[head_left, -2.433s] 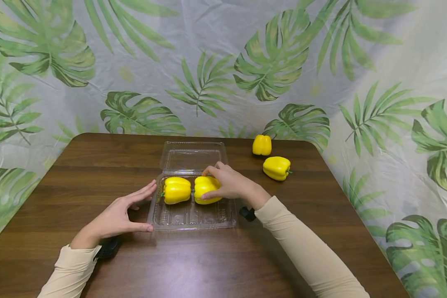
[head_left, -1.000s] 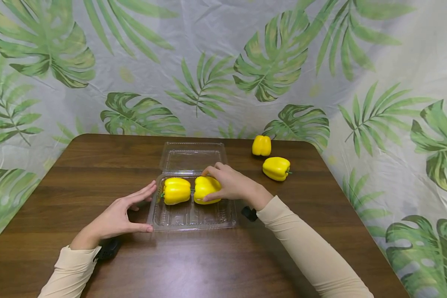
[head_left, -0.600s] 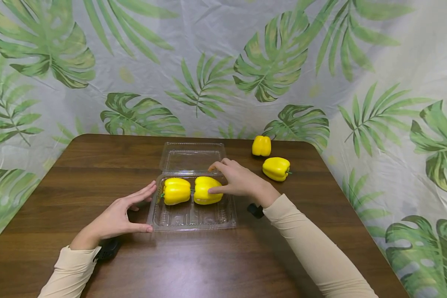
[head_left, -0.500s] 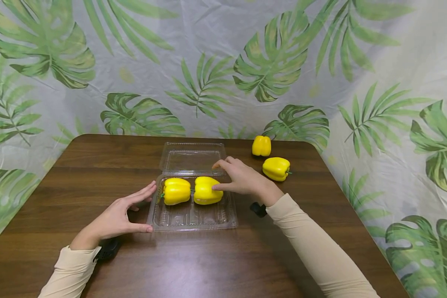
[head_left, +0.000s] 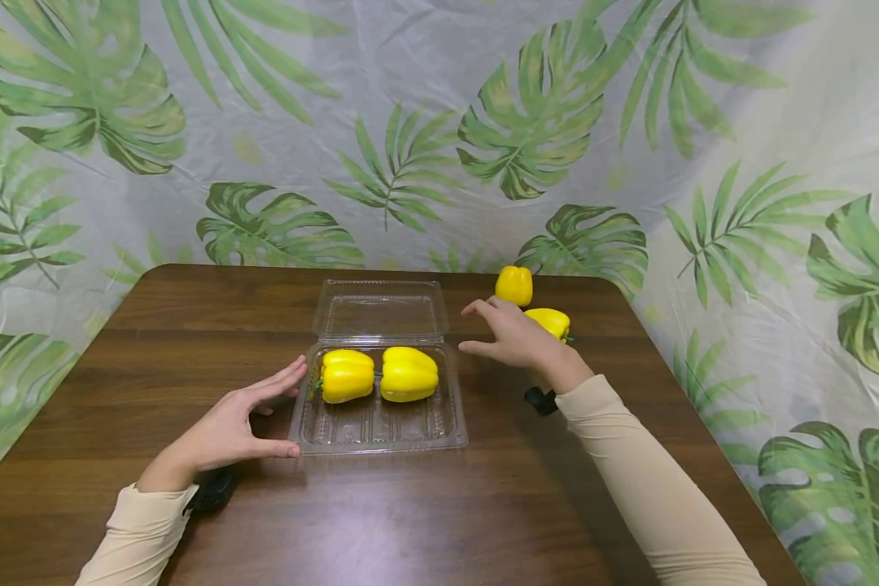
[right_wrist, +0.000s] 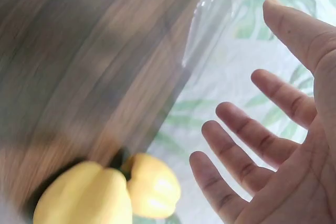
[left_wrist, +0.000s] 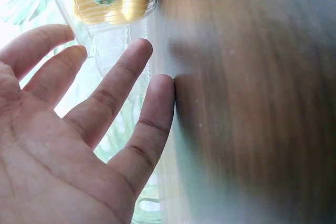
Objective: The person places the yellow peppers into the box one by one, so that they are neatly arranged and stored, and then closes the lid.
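Note:
Two yellow bell peppers lie side by side in the back half of a clear plastic clamshell container, whose lid is folded back. The left bell pepper has its green stem to the left; the right bell pepper sits beside it. My left hand has its fingers extended along the container's left side. In the head view my right hand is in the air right of the container, fingers spread and holding nothing. It partly hides a third bell pepper.
Another yellow bell pepper stands near the back edge of the brown wooden table. A leaf-patterned cloth hangs behind the table. Each wrist carries a black camera, such as the right one.
My right hand has let go of the right bell pepper in the container and moved right, toward the two peppers on the table. My left hand has stayed in place.

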`<state>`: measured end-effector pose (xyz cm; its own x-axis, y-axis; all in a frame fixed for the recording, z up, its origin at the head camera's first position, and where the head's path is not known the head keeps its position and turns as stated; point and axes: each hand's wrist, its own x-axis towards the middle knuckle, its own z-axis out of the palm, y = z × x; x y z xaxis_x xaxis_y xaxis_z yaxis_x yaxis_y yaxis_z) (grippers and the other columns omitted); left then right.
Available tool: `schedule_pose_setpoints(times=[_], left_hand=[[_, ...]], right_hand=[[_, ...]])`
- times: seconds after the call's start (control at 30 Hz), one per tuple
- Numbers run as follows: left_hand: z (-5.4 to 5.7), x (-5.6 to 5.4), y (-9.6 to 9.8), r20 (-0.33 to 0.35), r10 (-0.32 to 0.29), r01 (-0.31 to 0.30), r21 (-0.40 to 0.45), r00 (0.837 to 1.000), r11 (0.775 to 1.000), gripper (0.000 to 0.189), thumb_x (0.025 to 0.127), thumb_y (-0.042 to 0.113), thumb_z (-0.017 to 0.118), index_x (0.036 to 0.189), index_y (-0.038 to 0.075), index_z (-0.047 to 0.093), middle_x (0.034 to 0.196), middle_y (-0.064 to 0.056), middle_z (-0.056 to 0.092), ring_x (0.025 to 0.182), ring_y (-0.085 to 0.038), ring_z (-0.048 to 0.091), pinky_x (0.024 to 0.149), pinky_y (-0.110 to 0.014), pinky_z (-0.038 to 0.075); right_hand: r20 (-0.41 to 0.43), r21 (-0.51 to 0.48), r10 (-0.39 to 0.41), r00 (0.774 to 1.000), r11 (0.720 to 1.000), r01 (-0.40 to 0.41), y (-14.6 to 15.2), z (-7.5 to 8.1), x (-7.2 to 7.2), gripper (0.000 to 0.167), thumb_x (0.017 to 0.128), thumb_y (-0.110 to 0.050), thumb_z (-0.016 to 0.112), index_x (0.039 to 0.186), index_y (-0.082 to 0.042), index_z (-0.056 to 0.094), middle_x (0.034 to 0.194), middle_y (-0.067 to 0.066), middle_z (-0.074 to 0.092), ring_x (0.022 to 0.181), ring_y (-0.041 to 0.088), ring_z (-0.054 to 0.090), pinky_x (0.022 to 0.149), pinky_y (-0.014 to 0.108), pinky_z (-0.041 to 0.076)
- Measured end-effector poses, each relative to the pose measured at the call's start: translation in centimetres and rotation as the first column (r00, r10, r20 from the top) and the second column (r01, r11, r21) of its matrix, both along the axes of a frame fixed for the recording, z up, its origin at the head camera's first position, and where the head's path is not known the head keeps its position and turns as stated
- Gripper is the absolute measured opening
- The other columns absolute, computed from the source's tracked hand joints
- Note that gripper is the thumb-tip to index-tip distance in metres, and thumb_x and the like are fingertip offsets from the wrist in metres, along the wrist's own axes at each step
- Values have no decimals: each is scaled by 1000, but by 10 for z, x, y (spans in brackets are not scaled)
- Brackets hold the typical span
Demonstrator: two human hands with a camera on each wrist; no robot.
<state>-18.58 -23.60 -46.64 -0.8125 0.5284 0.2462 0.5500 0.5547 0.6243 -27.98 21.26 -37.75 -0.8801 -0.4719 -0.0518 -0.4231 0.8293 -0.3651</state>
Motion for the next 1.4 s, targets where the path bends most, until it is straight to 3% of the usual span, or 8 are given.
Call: schedule_pose_setpoints(times=[0.3,0.67,0.93,1.4], left_hand=[[-1,-1,0,-4,2,-2,0,1000,1000,107,78,36,98,166,12,42,174,-13,38,129,-5,64,93,-34,60],[0,-1,0,2,2,-2,-2,1000,1000,107,78,37,98,166,13,42,174,-12,38,129,-6,64,93,-34,60],[-1,-1,-1,4,2,-2,-2,1000,1000,107,79,37,97,167,13,41,175,-12,37,129,-17,67,93,-34,60],[-1,-1,-1,5,2,-3,1,1000,1000,108,78,36,98,167,13,41,175,-12,37,129,-12,66,93,-34,60]], right_hand=[[-11,17,-44,999,999,45,25,4,-14,62,102,-43,74,149,-8,54,148,22,54,139,41,51,117,59,44],[23,82,-159,987,984,157,47,4,-25,64,104,-46,70,153,-9,52,161,27,42,147,52,40,118,69,39],[24,110,-192,981,976,188,64,-2,-30,63,103,-41,72,153,-8,53,160,30,41,145,54,40,116,73,39],[55,141,-222,974,967,212,86,-9,-32,65,105,-40,69,157,-7,49,163,33,38,148,59,34,118,76,33]])
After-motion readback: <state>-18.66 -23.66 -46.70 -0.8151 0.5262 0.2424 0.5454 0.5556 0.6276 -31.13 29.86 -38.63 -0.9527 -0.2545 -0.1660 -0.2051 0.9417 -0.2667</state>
